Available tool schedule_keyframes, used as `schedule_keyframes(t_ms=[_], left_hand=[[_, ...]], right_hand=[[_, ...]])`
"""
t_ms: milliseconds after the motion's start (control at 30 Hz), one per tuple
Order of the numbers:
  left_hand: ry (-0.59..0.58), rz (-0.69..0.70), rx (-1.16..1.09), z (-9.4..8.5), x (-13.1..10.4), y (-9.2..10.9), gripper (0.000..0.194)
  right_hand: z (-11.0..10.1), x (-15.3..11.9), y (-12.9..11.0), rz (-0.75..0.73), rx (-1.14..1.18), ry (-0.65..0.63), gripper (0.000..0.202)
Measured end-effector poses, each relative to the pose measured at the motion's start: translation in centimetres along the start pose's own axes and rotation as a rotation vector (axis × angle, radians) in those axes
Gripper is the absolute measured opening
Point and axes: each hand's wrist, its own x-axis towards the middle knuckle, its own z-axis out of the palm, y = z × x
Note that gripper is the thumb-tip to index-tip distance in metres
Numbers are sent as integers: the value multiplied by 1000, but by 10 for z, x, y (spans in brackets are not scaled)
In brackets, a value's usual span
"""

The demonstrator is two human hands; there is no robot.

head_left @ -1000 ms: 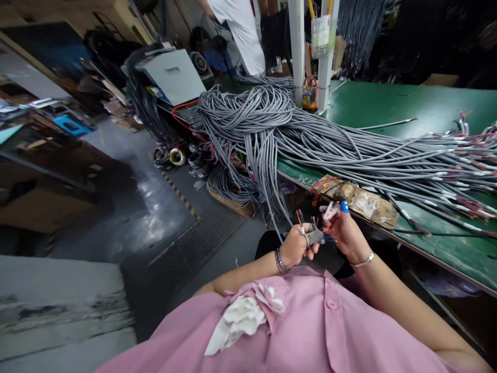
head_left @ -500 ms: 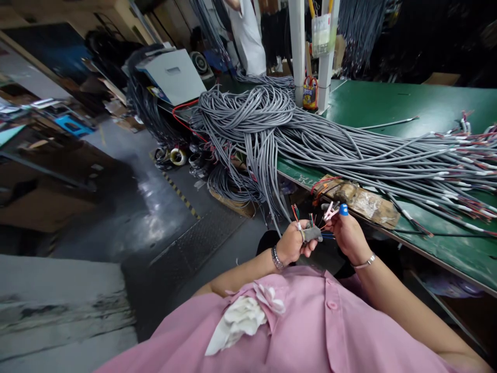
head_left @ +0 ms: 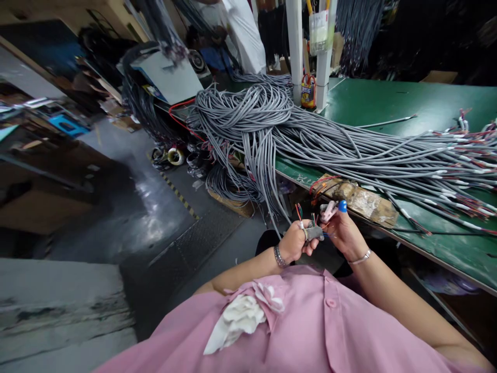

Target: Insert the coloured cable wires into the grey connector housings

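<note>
My left hand [head_left: 295,241] is closed around a grey cable [head_left: 286,217] end and a short grey piece [head_left: 313,233], which I cannot name for certain. Thin coloured wires [head_left: 298,211] fan out above the fingers. Just to the right, my right hand [head_left: 347,235] pinches a small pale pink clip [head_left: 329,211] between thumb and fingers. A blue cover [head_left: 342,206] sits on the thumb tip. Fine wires run between the two hands, and which of them the right fingers touch is too small to tell.
A large bundle of grey cables [head_left: 248,111] lies along the green table [head_left: 388,98], its stripped ends to the right. At the table's front edge is a taped wooden block [head_left: 365,202]. White posts [head_left: 295,57] rise behind. A person in white [head_left: 244,36] stands beyond.
The pink clip has turned in my right hand, and its arms look closer together. My left hand keeps its grip. In the background, the person has moved and dark cables swing over the white box.
</note>
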Motion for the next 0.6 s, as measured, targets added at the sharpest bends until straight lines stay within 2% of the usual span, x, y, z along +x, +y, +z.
schedule_keyframes(t_ms=[133,233,367,500,600], left_hand=[[14,-6,16,-2,-8,-1,37],[44,38,9,-1,-15,-4,39],[97,124,-18,4,-18,-8,39],[128,185,-25,11,-16,-9,37],[138,178,-25,15,-12,-9,36]], right_hand=[[-3,-5,-5,59,0,-68,48],[-3,-8,-10,87,-8,-80,39],[-2,-10,-10,-1,-31,-62,26],[-4,-7,-3,-51,-41,-24,36],[-4,-4,1,-35,-46,-20,43]])
